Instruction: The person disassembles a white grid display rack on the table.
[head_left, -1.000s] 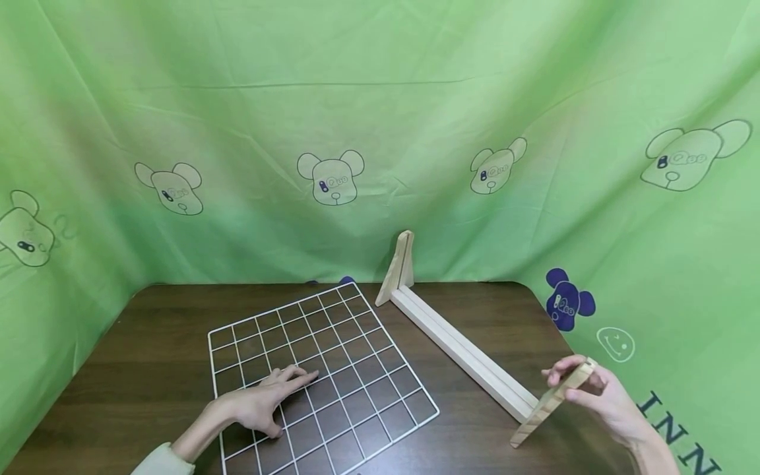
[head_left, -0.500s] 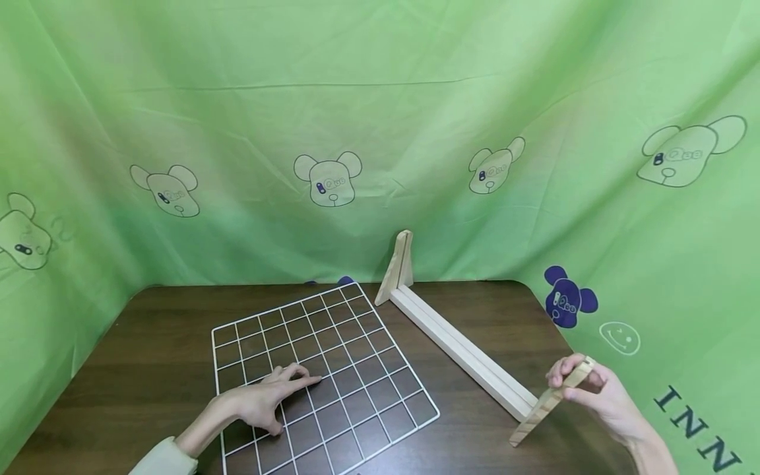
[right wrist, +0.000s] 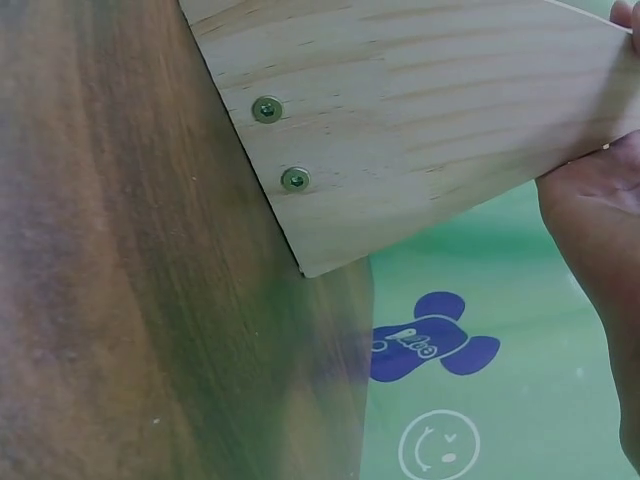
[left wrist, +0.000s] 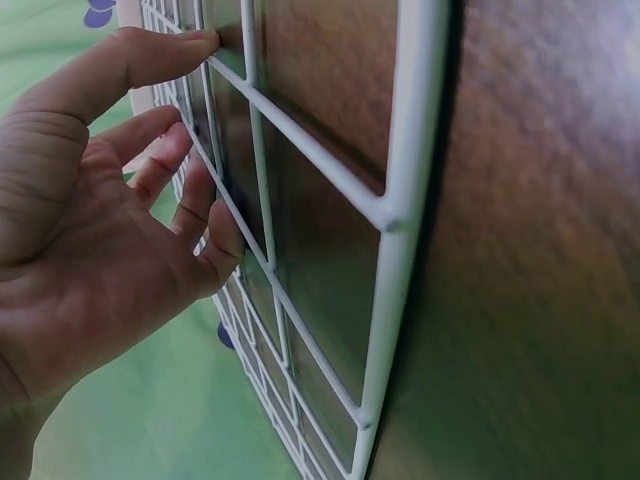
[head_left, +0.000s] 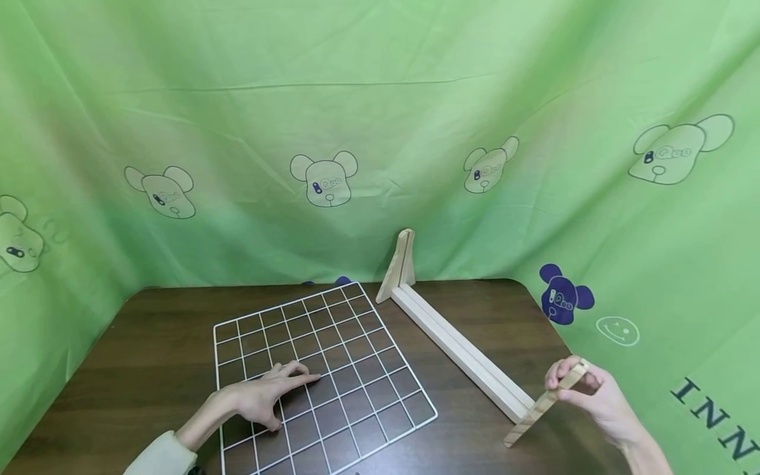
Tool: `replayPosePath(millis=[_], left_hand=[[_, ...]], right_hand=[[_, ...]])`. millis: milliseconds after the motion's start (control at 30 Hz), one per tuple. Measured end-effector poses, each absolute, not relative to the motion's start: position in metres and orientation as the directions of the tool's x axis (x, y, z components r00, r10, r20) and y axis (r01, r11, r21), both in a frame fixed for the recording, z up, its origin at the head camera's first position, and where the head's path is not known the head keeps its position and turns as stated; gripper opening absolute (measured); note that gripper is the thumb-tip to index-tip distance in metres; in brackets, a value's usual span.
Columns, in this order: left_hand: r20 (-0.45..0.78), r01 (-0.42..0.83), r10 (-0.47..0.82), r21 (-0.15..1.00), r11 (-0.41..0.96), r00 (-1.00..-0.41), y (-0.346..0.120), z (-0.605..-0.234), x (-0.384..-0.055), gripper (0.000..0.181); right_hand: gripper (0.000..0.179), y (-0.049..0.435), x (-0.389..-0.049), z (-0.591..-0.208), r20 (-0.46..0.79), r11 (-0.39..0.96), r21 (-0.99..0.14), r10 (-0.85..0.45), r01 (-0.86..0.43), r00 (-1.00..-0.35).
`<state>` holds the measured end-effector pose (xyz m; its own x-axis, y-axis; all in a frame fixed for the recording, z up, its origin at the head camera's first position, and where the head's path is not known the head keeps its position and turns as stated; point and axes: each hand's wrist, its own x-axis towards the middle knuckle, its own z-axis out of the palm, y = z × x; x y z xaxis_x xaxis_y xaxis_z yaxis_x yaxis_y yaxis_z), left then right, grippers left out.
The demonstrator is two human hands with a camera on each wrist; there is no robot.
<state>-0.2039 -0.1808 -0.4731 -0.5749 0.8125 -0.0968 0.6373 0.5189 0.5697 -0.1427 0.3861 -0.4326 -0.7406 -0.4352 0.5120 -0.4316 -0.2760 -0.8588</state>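
Observation:
A white wire grid panel (head_left: 398, 349) lies on the table to the left of a wooden stand. Over its near left part, my left hand (head_left: 258, 398) rests with spread fingers; in the left wrist view, the thumb and fingertips touch its wires. The stand has a long grooved rail (head_left: 463, 353) and an upright end piece at either end. My right hand (head_left: 605, 396) grips the top of the near end piece (head_left: 537, 412), thumb on one side and fingers on the other. Two bolts (right wrist: 295, 179) show low on that piece's outer face in the right wrist view.
The far end piece (head_left: 402, 260) stands by the back edge of the brown wooden table (head_left: 136, 382). Green cloth (head_left: 380, 105) printed with bear heads hangs behind and along both sides of it.
The view has shifted slightly. Both hands keep their places on the grid panel and the near end piece, which look nearly unmoved.

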Motion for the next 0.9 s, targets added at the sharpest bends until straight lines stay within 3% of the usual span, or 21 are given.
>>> replayPosePath(millis=[500,900], left_hand=[[-0.163,0.604,0.792,0.562,0.564,-0.588,-0.174,-0.469,-0.200,0.097],[-0.159,0.630,0.801,0.537,0.561,-0.577,-0.174,-0.464,-0.204,0.097]], right_hand=[[0.030,0.387,-0.127,-0.434,0.533,-0.266,-0.845,-0.371,-0.463,-0.760],[0.041,0.378,-0.114,-0.431,0.524,-0.183,-0.852,-0.290,-0.491,-0.801]])
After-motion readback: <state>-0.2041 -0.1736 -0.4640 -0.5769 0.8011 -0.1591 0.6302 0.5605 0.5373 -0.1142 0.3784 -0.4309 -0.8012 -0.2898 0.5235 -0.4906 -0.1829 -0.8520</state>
